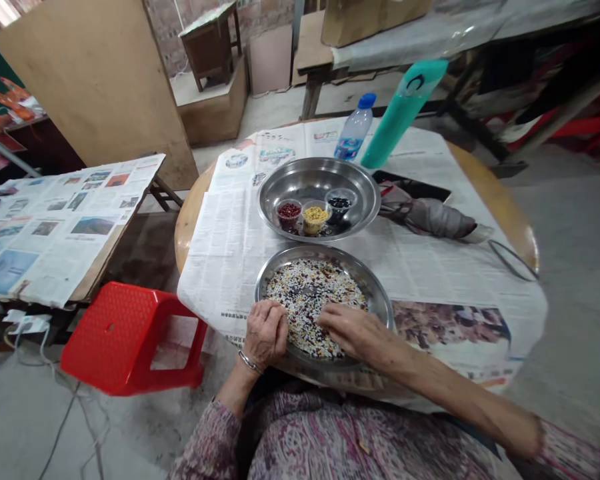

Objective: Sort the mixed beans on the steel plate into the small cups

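The grain mix is speckling the silver steel basin with black, cream and dark red. The upper steel basin is carrying solid colours: dark red beans, yellow grains and glossy black beans. The sleeve is swirling mauve, plum and cream in a marbled pattern. The newspaper is running grey columns of print across off-white paper, over the honey-brown worktop. The plastic stool is glowing bright red, with a dotted pattern across its top. The flask is showing teal, and the water bottle's cap is shining blue.
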Motion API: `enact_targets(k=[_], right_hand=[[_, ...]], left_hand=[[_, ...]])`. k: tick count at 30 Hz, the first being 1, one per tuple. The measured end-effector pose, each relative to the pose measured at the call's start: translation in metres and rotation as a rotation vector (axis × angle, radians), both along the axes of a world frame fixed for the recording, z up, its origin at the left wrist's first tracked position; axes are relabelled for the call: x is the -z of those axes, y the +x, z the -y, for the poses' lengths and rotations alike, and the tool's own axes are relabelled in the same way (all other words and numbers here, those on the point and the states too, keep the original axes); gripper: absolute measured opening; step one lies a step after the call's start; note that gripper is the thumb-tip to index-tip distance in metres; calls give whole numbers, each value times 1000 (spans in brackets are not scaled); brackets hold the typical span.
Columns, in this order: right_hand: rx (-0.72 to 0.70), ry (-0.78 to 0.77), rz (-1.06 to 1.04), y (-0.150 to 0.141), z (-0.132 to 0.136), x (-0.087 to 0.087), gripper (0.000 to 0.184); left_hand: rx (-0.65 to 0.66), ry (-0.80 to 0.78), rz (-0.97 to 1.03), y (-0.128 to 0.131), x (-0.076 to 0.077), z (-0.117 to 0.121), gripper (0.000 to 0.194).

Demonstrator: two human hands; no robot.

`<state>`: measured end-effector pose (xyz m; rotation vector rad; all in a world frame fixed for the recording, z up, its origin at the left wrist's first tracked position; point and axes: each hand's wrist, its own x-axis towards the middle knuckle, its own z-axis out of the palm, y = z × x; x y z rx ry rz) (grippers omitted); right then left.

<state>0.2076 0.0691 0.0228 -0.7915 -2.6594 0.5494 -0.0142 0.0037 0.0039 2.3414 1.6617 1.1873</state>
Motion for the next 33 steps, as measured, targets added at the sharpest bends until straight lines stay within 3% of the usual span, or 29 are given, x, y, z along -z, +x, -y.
enact_targets(k=[4,10,16,20,22,26,29,33], right_hand=[[124,37,-68,3,7,-3,20],[307,39,-25,10,-20,-2,14],[211,148,26,-9,-33,-3,16],[178,232,223,-23,-27,-1,25],[189,220,278,-27,-26,3,22],[206,124,167,-31,-30,8,17],[251,52,100,-29,-38,6,15],[360,-3,12,-14,-41,-3,21]], left_hand=[[-1,11,2,0,0,-1,13],[6,-76,-32,3,-12,0,7],[-17,-289,-196,20,-33,3,25],[-156,-437,-271,34,-31,-3,54],[-189,-483,-283,39,-25,-9,49],[-129,-489,-256,47,-14,-27,21],[-60,-455,-173,51,-11,-44,23],[65,-406,-104,50,-19,-63,24]])
